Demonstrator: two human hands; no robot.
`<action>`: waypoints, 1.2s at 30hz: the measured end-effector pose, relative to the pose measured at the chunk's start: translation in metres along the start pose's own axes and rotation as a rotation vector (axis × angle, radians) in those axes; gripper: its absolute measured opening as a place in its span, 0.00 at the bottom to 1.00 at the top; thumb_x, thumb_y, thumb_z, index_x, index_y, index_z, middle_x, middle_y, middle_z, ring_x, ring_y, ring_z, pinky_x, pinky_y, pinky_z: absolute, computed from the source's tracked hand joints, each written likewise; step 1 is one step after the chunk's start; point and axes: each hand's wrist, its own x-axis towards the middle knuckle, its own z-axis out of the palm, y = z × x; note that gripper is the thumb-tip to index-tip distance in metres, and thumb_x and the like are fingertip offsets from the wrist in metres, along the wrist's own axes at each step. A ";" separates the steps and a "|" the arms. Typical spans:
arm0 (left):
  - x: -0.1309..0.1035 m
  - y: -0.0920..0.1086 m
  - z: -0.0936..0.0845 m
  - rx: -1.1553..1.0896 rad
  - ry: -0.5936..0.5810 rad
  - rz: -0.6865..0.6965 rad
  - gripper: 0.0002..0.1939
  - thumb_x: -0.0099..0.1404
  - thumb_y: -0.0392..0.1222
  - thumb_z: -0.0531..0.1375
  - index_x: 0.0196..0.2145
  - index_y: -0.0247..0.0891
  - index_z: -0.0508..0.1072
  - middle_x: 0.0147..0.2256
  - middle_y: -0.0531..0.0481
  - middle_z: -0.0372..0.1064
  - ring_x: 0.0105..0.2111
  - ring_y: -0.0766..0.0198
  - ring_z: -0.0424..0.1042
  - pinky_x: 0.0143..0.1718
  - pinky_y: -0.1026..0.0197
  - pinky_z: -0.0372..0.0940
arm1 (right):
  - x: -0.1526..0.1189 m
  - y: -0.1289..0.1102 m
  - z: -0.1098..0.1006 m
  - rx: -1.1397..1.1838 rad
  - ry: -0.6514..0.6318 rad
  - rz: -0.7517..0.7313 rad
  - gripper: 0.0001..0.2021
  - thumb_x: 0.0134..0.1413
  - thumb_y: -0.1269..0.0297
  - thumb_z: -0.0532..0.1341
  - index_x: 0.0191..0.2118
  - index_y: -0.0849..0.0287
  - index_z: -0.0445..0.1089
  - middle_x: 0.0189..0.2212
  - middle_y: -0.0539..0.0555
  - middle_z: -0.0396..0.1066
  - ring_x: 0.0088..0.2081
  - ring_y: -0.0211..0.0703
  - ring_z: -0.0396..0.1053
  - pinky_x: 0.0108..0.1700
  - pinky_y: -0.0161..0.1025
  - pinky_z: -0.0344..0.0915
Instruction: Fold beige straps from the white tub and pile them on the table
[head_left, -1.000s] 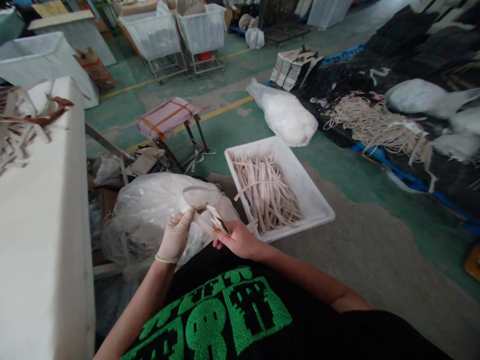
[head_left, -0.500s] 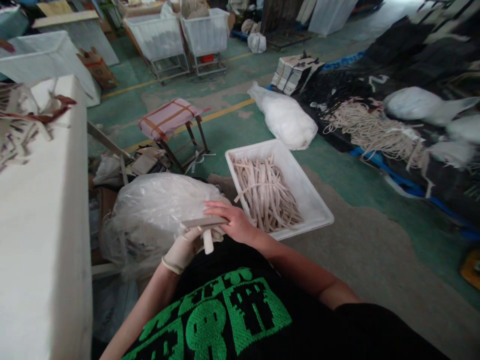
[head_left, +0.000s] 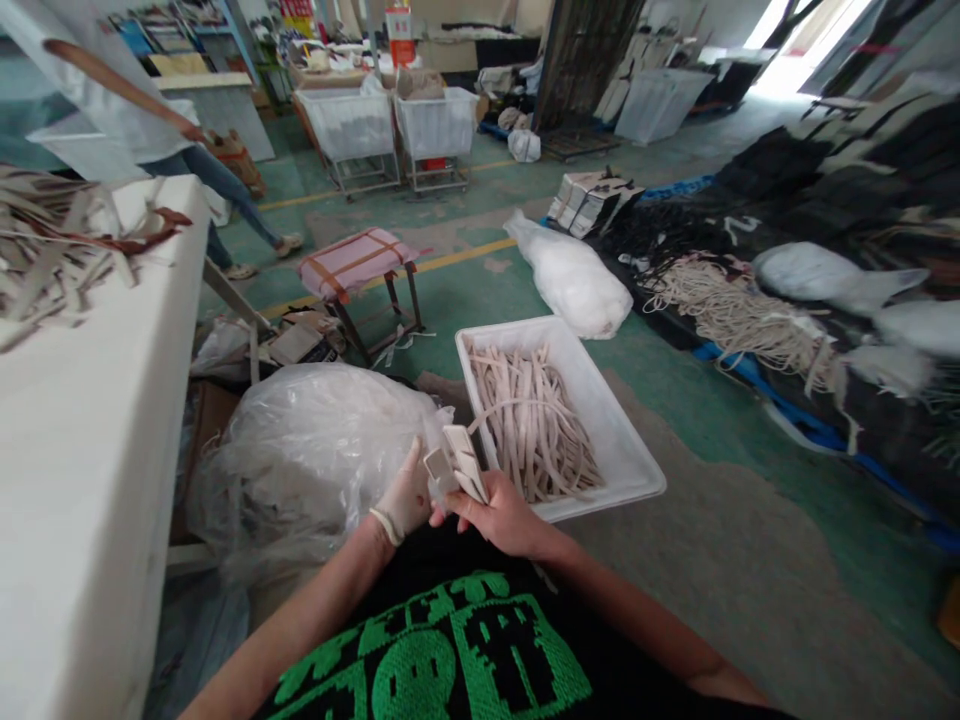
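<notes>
Several short beige strips (head_left: pixel 466 462) stick up from my right hand (head_left: pixel 504 512), whose bare fingers are closed round their lower ends. My left hand (head_left: pixel 405 497), in a pale glove, is beside them with its thumb stretched up and its fingers apart; some of its fingertips are hidden behind the strips. Just beyond my right hand, a white tray (head_left: pixel 630 455) holds a heap of long beige straps (head_left: pixel 529 420). A large clear plastic bag (head_left: pixel 315 430) bulges to the left of my left hand.
A white table (head_left: pixel 82 400) with loose strips (head_left: pixel 60 250) runs along the left. A pink-topped stool (head_left: pixel 360 265) and a stuffed white bag (head_left: pixel 574 280) stand ahead. A person (head_left: pixel 142 100) is at the upper left. Cords lie on the right.
The strips, lying across both hands before, now point upward in my right hand. My left hand has opened and drawn slightly apart. The view has tilted up, and a person has come into it.
</notes>
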 end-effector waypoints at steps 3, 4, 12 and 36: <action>0.009 0.025 0.008 -0.207 0.040 0.106 0.25 0.70 0.61 0.55 0.44 0.34 0.76 0.37 0.42 0.78 0.36 0.57 0.78 0.42 0.56 0.72 | -0.018 0.014 -0.006 -0.068 0.016 0.128 0.21 0.59 0.46 0.62 0.34 0.62 0.78 0.31 0.56 0.79 0.27 0.38 0.71 0.28 0.33 0.66; 0.010 0.038 0.008 -0.278 0.074 0.159 0.22 0.71 0.57 0.55 0.44 0.34 0.75 0.40 0.41 0.78 0.38 0.58 0.78 0.43 0.57 0.72 | -0.023 0.021 -0.010 -0.088 0.037 0.175 0.21 0.59 0.46 0.62 0.33 0.63 0.78 0.31 0.56 0.79 0.26 0.37 0.69 0.27 0.33 0.65; -0.018 0.142 -0.019 -0.462 0.355 0.685 0.07 0.72 0.40 0.57 0.38 0.37 0.73 0.32 0.52 0.75 0.30 0.72 0.75 0.36 0.68 0.69 | -0.046 0.073 -0.044 -0.212 0.104 0.418 0.23 0.56 0.43 0.59 0.30 0.62 0.74 0.24 0.56 0.76 0.22 0.38 0.64 0.26 0.35 0.59; -0.034 0.018 0.001 0.808 0.203 0.306 0.33 0.39 0.76 0.68 0.26 0.42 0.79 0.24 0.47 0.74 0.26 0.52 0.72 0.30 0.52 0.68 | 0.071 0.003 -0.007 -0.206 0.328 -0.112 0.12 0.49 0.60 0.63 0.23 0.58 0.61 0.21 0.46 0.57 0.27 0.36 0.56 0.29 0.33 0.58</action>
